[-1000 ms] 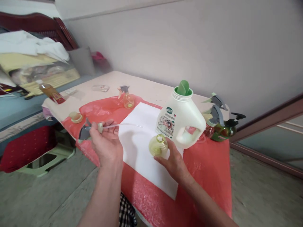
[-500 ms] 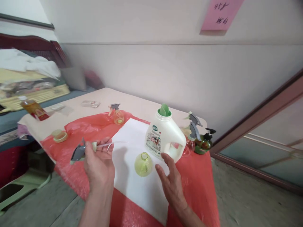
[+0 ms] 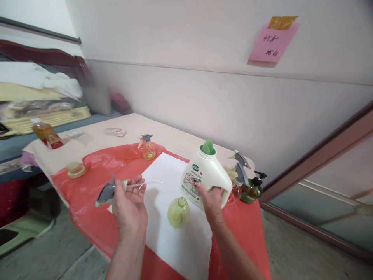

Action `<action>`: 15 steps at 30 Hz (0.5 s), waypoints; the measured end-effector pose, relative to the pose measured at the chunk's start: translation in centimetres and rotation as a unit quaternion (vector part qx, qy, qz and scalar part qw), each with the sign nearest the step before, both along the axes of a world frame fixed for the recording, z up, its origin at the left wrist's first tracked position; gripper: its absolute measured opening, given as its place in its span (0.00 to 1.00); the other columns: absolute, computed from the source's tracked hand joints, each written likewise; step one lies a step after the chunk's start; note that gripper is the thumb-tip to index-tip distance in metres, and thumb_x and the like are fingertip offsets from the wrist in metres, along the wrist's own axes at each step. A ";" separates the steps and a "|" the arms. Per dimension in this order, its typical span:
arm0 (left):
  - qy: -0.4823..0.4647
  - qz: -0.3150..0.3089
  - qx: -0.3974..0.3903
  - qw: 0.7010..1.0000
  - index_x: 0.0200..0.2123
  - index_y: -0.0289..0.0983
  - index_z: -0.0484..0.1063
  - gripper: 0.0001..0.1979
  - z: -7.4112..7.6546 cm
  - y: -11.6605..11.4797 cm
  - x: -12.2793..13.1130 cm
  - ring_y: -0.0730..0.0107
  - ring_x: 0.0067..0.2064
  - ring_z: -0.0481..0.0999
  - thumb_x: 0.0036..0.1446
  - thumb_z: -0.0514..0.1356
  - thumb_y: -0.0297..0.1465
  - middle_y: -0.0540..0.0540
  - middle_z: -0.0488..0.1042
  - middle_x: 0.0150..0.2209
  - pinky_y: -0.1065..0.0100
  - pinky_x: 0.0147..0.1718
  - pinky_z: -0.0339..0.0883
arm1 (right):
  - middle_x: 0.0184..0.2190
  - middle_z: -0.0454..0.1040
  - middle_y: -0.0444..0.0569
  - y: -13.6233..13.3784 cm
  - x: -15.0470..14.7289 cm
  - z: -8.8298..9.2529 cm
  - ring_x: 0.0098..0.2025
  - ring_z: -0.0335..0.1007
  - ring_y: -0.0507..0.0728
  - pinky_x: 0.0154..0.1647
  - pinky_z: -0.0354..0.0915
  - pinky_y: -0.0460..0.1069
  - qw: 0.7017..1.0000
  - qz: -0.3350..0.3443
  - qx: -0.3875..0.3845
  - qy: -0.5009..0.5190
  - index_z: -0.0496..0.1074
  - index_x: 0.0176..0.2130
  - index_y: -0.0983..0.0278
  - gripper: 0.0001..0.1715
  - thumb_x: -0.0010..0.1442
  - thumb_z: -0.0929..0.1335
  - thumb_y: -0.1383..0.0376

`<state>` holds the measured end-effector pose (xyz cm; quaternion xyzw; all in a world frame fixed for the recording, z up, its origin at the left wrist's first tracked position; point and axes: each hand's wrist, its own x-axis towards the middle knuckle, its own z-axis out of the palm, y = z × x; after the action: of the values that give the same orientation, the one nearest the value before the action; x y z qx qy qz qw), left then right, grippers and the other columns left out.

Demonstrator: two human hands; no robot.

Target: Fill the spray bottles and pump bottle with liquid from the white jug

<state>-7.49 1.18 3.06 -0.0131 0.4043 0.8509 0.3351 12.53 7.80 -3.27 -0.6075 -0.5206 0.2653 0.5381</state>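
My left hand (image 3: 129, 208) holds a grey trigger spray head (image 3: 106, 193) between thumb and fingers; its thin clear tube (image 3: 152, 182) points right over a white sheet (image 3: 163, 245). A round, see-through yellow-green bottle (image 3: 176, 214) stands on that sheet, its neck uncovered. Just behind it is a large white detergent jug (image 3: 204, 173) with a green spout in its mouth and a printed label. Through the jug's handle go the fingers of my right hand (image 3: 213, 204), with the thumb against the label side. The jug leans slightly; whether its base touches the sheet I cannot tell.
Red plastic (image 3: 96, 229) covers much of the table. A small spray bottle (image 3: 149, 151) stands behind. Spray bottles (image 3: 236, 191) and a dark green pump bottle (image 3: 249, 192) crowd the right corner. Farther left are a round container (image 3: 75, 170) and an amber bottle (image 3: 48, 134).
My right hand has moved from open beside the jug to a grip on its handle. The left hand still holds the spray head. The view has tilted up slightly.
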 end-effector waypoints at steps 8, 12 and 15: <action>0.003 0.004 0.018 1.000 0.35 0.37 0.65 0.19 -0.4 -0.1 -0.1 0.65 0.37 0.76 0.55 0.60 0.47 0.43 0.75 0.35 0.64 0.40 0.67 | 0.38 0.80 0.60 -0.8 1.3 4.5 0.42 0.75 0.70 0.44 0.70 0.61 1.000 -0.009 -0.020 -0.009 0.75 0.40 0.68 0.34 0.43 0.74 0.45; 0.008 0.017 0.021 1.000 0.34 0.36 0.66 0.19 -0.4 -0.2 0.2 0.66 0.36 0.76 0.55 0.60 0.47 0.43 0.75 0.34 0.64 0.39 0.67 | 0.35 0.81 0.56 -3.6 3.8 8.6 0.37 0.76 0.68 0.38 0.70 0.60 0.998 0.003 -0.026 -0.061 0.76 0.40 0.66 0.34 0.41 0.75 0.45; 0.029 0.028 0.024 0.999 0.34 0.35 0.67 0.19 -0.5 -0.1 0.5 0.67 0.36 0.76 0.56 0.60 0.47 0.43 0.74 0.33 0.65 0.37 0.67 | 0.33 0.81 0.53 -5.3 5.8 10.5 0.33 0.76 0.68 0.30 0.71 0.59 0.991 -0.011 -0.026 -0.130 0.76 0.38 0.63 0.34 0.36 0.77 0.44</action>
<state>-7.01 1.10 2.54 0.0081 0.3923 0.8698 0.2992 18.32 2.54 7.27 -0.6562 -0.5723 0.1917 0.4530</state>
